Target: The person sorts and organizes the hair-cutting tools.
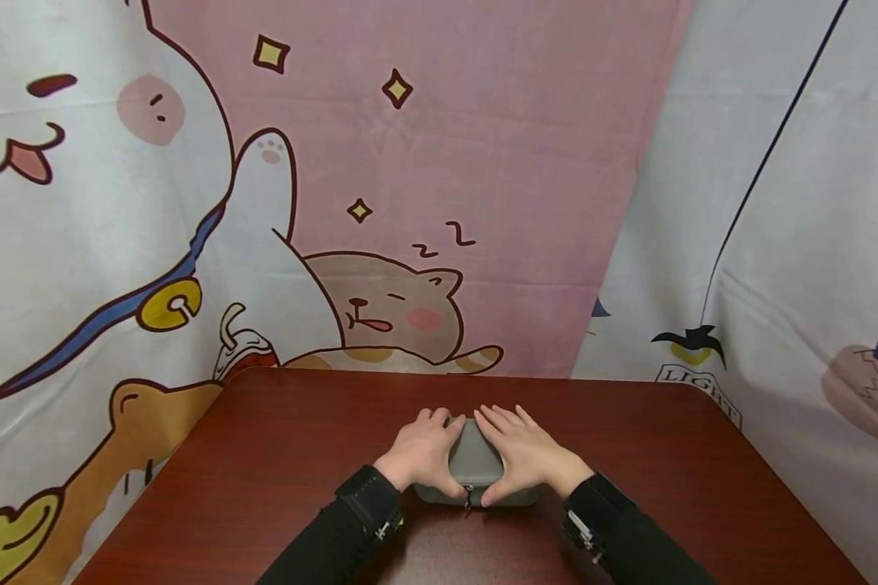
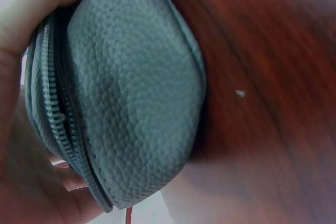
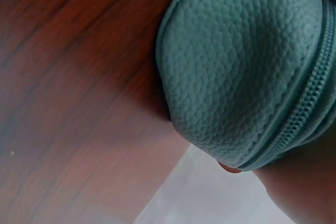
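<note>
A grey-green zip case [image 1: 475, 457] lies on the table in front of me, its zipper pull [image 1: 469, 497] hanging at the middle of the near side. My left hand [image 1: 430, 455] grips its left half, thumb at the near edge and fingers reaching over to the far edge. On the right half, my right hand [image 1: 524, 457] holds it the same way, fingers spread. Up close in the left wrist view, the case's pebbled end [image 2: 136, 87] shows a dark gap between two rows of zipper teeth [image 2: 55, 93]. The right wrist view shows the opposite end [image 3: 231, 66].
The reddish-brown wooden table [image 1: 293, 455] spreads out on both sides of the case. Behind it hangs a cloth printed with cartoon animals [image 1: 402, 309], and a white cloth [image 1: 812, 268] covers the right side.
</note>
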Demonstrator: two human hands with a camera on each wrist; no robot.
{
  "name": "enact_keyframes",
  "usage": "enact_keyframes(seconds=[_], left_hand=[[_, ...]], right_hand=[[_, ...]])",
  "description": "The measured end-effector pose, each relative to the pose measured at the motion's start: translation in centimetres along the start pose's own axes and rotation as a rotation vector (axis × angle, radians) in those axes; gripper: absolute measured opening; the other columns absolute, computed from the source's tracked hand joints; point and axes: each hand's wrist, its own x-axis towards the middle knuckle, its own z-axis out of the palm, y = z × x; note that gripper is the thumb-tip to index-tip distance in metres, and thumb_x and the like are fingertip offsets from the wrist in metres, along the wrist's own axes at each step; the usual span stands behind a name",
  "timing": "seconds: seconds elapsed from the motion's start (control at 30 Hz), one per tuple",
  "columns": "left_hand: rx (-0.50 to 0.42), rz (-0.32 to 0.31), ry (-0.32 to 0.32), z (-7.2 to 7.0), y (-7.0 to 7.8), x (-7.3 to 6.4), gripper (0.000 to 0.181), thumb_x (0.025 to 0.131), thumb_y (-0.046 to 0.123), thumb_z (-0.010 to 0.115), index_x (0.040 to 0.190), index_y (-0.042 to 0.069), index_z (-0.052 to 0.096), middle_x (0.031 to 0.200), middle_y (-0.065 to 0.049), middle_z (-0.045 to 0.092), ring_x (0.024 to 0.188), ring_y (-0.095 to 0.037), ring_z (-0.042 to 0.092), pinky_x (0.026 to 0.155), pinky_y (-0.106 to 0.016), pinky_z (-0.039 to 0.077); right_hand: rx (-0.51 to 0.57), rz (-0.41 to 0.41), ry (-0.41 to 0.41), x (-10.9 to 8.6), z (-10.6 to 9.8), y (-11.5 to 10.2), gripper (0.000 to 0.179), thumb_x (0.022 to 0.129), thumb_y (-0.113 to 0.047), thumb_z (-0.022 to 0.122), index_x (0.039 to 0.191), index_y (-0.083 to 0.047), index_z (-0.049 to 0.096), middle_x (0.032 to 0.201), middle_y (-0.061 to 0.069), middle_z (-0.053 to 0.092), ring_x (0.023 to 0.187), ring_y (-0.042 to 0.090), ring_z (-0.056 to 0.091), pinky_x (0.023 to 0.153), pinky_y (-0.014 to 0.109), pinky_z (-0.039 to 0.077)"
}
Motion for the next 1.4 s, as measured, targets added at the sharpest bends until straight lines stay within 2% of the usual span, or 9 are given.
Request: enact_keyframes(seconds=[0.17,0.33,0.6,0.73,0.87,0.97,1.1,1.2,1.4], left_hand=[[-0.001,0.0,-0.001,0.0,0.0,-0.2,0.114,0.057,0.069,0.082,0.149,0.012,0.046,0.129,-0.007,0.052,0.103,-0.023,0.049,0.065,-0.031,0.048],[-0.007,0.0,0.003,0.1,0.0,-0.3,0.114,0.057,0.069,0.082,0.149,0.013,0.046,0.129,-0.007,0.052,0.102,-0.022,0.048,0.064,-0.031,0.048],[-0.014,-0.007,0.008,0.1,-0.1,-0.3,0.114,0.057,0.069,0.082,0.15,0.013,0.045,0.132,-0.008,0.051,0.105,-0.023,0.048,0.066,-0.032,0.048],[-0.031,-0.004,0.008,0.2,-0.2,-0.5,0.113,0.06,0.069,0.081,0.151,0.014,0.043,0.139,-0.009,0.048,0.114,-0.026,0.047,0.073,-0.035,0.051],[-0.061,0.003,-0.006,0.3,-0.4,-0.8,0.113,0.062,0.069,0.082,0.152,0.014,0.041,0.149,-0.011,0.042,0.127,-0.029,0.042,0.087,-0.04,0.051],[-0.091,0.015,-0.019,0.2,-0.4,-1.1,0.113,0.062,0.065,0.084,0.152,0.013,0.04,0.154,-0.013,0.037,0.136,-0.033,0.036,0.099,-0.046,0.045],[-0.127,0.029,-0.02,-0.2,-0.4,-1.7,0.113,0.061,0.058,0.089,0.152,0.011,0.04,0.156,-0.015,0.033,0.142,-0.038,0.029,0.107,-0.054,0.035],[-0.167,0.016,0.013,-0.3,-0.3,-2.0,0.119,0.058,0.057,0.091,0.153,0.009,0.037,0.157,-0.017,0.03,0.143,-0.038,0.027,0.11,-0.054,0.031],[-0.32,-0.071,0.11,-0.1,0.0,-2.4,0.129,0.058,0.057,0.091,0.155,0.003,0.027,0.157,-0.024,0.024,0.142,-0.043,0.026,0.109,-0.059,0.03]], right_hand=[[-0.01,-0.022,0.028,0.0,0.1,0.0,0.119,0.064,-0.071,0.077,0.152,-0.001,0.036,0.149,0.017,0.041,0.135,0.036,0.038,0.11,0.06,0.026],[-0.039,-0.022,0.044,0.1,0.2,0.0,0.115,0.064,-0.071,0.076,0.15,-0.004,0.039,0.145,0.013,0.045,0.13,0.032,0.042,0.103,0.056,0.035],[-0.025,-0.013,0.049,0.2,0.3,0.1,0.111,0.066,-0.069,0.076,0.15,-0.006,0.041,0.141,0.012,0.047,0.127,0.031,0.044,0.1,0.055,0.037],[-0.014,-0.008,0.047,0.2,0.2,0.2,0.11,0.066,-0.067,0.077,0.15,-0.006,0.041,0.141,0.012,0.047,0.127,0.032,0.044,0.1,0.055,0.037],[-0.016,-0.004,0.051,0.3,0.4,0.2,0.11,0.066,-0.067,0.076,0.15,-0.006,0.041,0.141,0.012,0.047,0.126,0.033,0.045,0.1,0.056,0.037],[-0.018,-0.002,0.057,0.3,0.5,0.3,0.109,0.065,-0.067,0.076,0.15,-0.007,0.042,0.14,0.012,0.048,0.125,0.032,0.045,0.1,0.055,0.037],[-0.012,0.014,0.059,0.4,0.7,0.3,0.109,0.065,-0.067,0.076,0.15,-0.008,0.042,0.141,0.011,0.047,0.126,0.032,0.045,0.1,0.055,0.037],[-0.014,0.036,0.07,0.5,0.9,0.3,0.11,0.065,-0.068,0.075,0.15,-0.007,0.041,0.14,0.012,0.048,0.125,0.033,0.045,0.099,0.056,0.037],[-0.064,0.115,0.1,0.7,1.3,0.0,0.112,0.066,-0.073,0.072,0.15,-0.005,0.041,0.137,0.014,0.05,0.121,0.034,0.047,0.095,0.055,0.039]])
